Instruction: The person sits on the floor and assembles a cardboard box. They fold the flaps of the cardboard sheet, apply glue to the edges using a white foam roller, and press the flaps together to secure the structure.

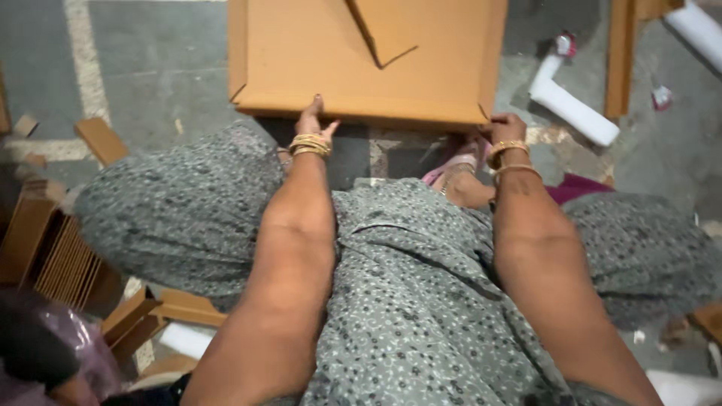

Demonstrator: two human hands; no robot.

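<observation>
You are partway through folding the flat cardboard box blank [361,56], which lies on the floor just beyond your knees. Your left hand [312,120] presses fingertips on the blank's near edge; your right hand [505,128] pinches its near right corner. Next, I judge, that near flap needs lifting evenly from both ends. The blank holds nothing. White foam rolls [571,101] lie right of it.

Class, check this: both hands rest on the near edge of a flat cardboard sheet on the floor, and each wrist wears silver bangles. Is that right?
Not quite. The head view shows gold bangles, not silver. The left hand and right hand do rest on the cardboard sheet's near edge.
</observation>
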